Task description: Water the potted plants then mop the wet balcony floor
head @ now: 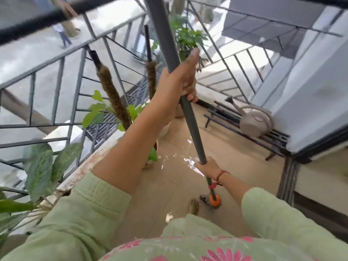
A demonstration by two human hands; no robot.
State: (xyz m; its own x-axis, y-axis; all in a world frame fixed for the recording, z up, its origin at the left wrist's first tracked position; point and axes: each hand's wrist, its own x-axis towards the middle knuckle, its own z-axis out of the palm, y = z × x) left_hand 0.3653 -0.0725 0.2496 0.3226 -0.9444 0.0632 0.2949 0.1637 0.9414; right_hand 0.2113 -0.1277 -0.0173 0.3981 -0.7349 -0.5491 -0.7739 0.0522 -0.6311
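I hold a long grey mop handle (190, 117) nearly upright over the balcony floor. My left hand (178, 85) grips it high up, thumb along the shaft. My right hand (207, 166) grips it lower down, near a red wrist thread. The mop's orange collar (215, 200) and dark head rest on the tan tiled floor (235, 157), beside my bare foot (194, 206). A shiny puddle (186, 159) lies on the tiles just behind my right hand. Potted plants (105, 113) stand along the railing on the left.
A grey metal railing (62, 76) borders the left and far sides. A beige watering can (254, 121) sits on a low black rack (263, 136) by the white wall at right. A leafy plant (186, 38) stands in the far corner. A large-leaf plant (39, 170) is near left.
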